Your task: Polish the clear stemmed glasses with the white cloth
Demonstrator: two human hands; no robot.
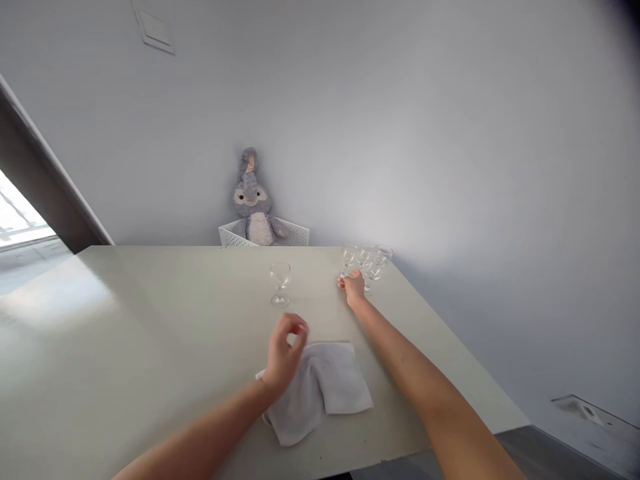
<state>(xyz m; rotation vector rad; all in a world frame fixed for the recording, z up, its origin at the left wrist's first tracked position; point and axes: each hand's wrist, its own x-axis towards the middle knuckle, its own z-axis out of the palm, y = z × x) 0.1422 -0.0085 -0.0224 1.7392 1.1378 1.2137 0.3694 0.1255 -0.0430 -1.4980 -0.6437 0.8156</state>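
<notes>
My right hand (354, 288) reaches to the right side of the table, its fingers closed at the foot of a small clear stemmed glass (349, 255). That glass is at the left of a cluster of similar stemmed glasses (380, 257), which overlap in view. Above a folded white cloth (345, 383) hovers my left hand (286, 350), slightly blurred. Its thumb and fingers curl together, and nothing shows between them. Beyond it, one stemmed glass (280, 277) stands upright by itself, apart from both hands.
A pale table (175, 320) meets the wall on the right. Behind its far edge, a grey plush toy (253, 203) sits in a white perforated basket (299, 235). A window (20, 213) is at the left, and a wall switch (155, 30) is above.
</notes>
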